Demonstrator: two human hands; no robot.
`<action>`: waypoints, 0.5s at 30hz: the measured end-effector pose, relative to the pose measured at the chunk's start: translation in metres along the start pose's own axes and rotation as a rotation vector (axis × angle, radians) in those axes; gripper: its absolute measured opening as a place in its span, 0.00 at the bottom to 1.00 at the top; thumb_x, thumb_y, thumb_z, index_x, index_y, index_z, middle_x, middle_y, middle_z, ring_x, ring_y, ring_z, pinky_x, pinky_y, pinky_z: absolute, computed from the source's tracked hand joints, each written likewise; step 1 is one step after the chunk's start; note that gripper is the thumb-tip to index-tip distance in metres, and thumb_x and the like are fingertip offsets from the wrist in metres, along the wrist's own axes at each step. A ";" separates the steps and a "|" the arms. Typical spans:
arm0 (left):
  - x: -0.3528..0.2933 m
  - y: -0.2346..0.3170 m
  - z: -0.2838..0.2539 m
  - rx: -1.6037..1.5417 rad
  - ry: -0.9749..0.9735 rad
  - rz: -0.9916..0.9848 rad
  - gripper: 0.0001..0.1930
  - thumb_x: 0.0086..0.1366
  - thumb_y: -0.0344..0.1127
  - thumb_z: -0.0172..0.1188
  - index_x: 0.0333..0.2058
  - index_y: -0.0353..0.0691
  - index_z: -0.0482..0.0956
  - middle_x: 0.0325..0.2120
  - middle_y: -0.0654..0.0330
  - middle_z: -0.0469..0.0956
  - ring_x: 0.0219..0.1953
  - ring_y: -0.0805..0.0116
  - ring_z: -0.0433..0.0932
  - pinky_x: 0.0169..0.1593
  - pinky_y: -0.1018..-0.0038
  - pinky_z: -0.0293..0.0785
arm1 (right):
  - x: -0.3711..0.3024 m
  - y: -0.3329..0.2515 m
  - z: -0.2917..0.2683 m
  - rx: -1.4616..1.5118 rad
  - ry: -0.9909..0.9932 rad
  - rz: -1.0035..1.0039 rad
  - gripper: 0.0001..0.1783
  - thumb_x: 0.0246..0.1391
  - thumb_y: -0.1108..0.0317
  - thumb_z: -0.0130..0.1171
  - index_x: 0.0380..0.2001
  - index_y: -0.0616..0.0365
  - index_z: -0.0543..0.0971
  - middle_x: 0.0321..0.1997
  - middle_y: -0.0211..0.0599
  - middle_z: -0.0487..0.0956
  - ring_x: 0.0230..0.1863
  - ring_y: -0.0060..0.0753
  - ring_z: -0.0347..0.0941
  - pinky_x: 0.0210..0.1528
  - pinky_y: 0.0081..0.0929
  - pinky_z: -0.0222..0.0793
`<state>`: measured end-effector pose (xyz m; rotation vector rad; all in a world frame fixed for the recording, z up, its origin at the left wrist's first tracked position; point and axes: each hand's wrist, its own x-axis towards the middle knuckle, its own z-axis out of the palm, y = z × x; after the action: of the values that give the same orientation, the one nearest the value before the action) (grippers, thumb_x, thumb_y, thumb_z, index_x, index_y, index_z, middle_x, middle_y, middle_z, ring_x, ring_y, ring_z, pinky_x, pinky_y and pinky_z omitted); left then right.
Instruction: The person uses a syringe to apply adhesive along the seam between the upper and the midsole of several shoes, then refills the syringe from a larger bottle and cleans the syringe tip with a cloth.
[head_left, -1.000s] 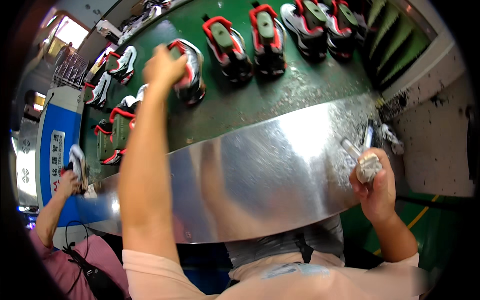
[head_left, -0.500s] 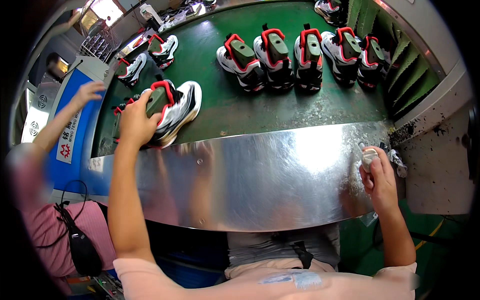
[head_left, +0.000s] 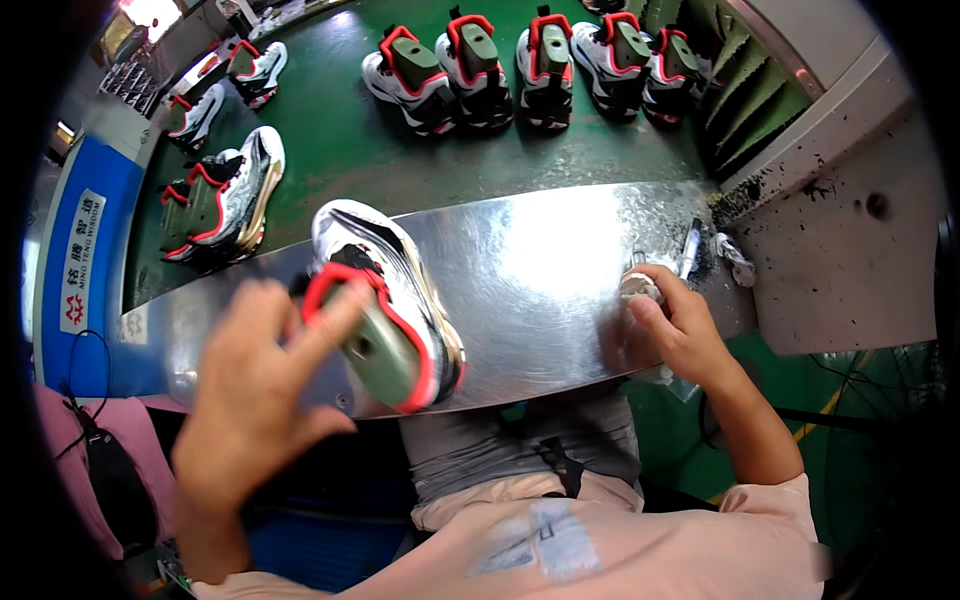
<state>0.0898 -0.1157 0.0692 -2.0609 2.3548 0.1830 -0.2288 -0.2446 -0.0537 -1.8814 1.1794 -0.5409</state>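
Observation:
A white and black sports shoe (head_left: pixel 385 290) with a red collar rests on the shiny steel ledge (head_left: pixel 480 330) in front of me. Its toe points away, and a green shoe last (head_left: pixel 385 355) fills its opening. My left hand (head_left: pixel 265 385) is at the shoe's left side, thumb and fingers spread. The index fingertip overlaps the red collar; blur hides whether it touches. Further right, just above the ledge, my right hand (head_left: pixel 680 315) is closed on an off-white lump (head_left: pixel 640 287), whose kind I cannot make out.
Several similar shoes (head_left: pixel 548 75) stand in a row on the green belt (head_left: pixel 330 100); more shoes (head_left: pixel 235 200) are at its left. A marker pen (head_left: pixel 691 247) and a crumpled white wad (head_left: pixel 735 262) lie at the ledge's right end, beside a machine housing (head_left: pixel 850 240) with green flaps (head_left: pixel 755 115).
My left hand has brought a shoe from the belt's left side onto the steel ledge and loosened its grip. The view has shifted, and a co-worker's raised arm is out of sight.

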 end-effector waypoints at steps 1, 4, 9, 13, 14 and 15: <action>0.009 -0.010 -0.002 0.168 0.065 0.034 0.46 0.25 0.34 0.72 0.53 0.52 0.71 0.31 0.56 0.62 0.37 0.56 0.66 0.39 0.64 0.63 | -0.002 -0.003 -0.002 0.016 0.022 0.006 0.14 0.58 0.62 0.51 0.43 0.60 0.71 0.26 0.34 0.75 0.26 0.22 0.69 0.30 0.22 0.65; 0.042 -0.019 -0.002 0.066 0.123 0.343 0.31 0.30 0.27 0.67 0.42 0.47 0.77 0.41 0.54 0.70 0.47 0.53 0.70 0.48 0.66 0.67 | 0.003 -0.001 -0.009 -0.001 0.095 -0.051 0.14 0.58 0.63 0.50 0.43 0.61 0.70 0.26 0.32 0.74 0.26 0.19 0.68 0.29 0.20 0.64; 0.033 -0.019 0.050 -0.240 0.275 0.463 0.15 0.35 0.34 0.64 0.28 0.42 0.80 0.31 0.60 0.79 0.38 0.55 0.78 0.41 0.63 0.74 | -0.001 0.006 -0.019 -0.083 0.157 0.061 0.13 0.58 0.65 0.49 0.43 0.62 0.71 0.24 0.29 0.72 0.26 0.17 0.66 0.29 0.18 0.62; -0.030 0.052 0.085 -0.206 0.595 0.245 0.11 0.45 0.33 0.61 0.31 0.42 0.80 0.33 0.58 0.78 0.36 0.57 0.78 0.36 0.66 0.76 | -0.018 -0.001 -0.044 -0.072 0.112 0.088 0.14 0.58 0.64 0.46 0.43 0.61 0.70 0.22 0.28 0.70 0.23 0.16 0.63 0.26 0.16 0.59; -0.039 0.068 0.088 -0.202 0.615 0.183 0.09 0.49 0.32 0.59 0.33 0.42 0.80 0.33 0.58 0.77 0.36 0.58 0.78 0.36 0.68 0.76 | -0.016 -0.015 -0.046 0.079 0.064 0.082 0.15 0.58 0.61 0.44 0.43 0.60 0.69 0.21 0.28 0.69 0.22 0.16 0.62 0.25 0.16 0.58; -0.040 0.081 0.096 -0.206 0.646 0.137 0.09 0.52 0.31 0.58 0.33 0.42 0.80 0.34 0.58 0.77 0.37 0.60 0.78 0.36 0.69 0.75 | -0.010 -0.030 -0.049 0.265 0.009 0.084 0.17 0.59 0.58 0.42 0.43 0.59 0.68 0.20 0.28 0.68 0.20 0.16 0.61 0.23 0.16 0.57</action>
<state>0.0081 -0.0568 -0.0165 -2.3173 2.9471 -0.3045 -0.2527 -0.2502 -0.0009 -1.5996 1.1278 -0.6272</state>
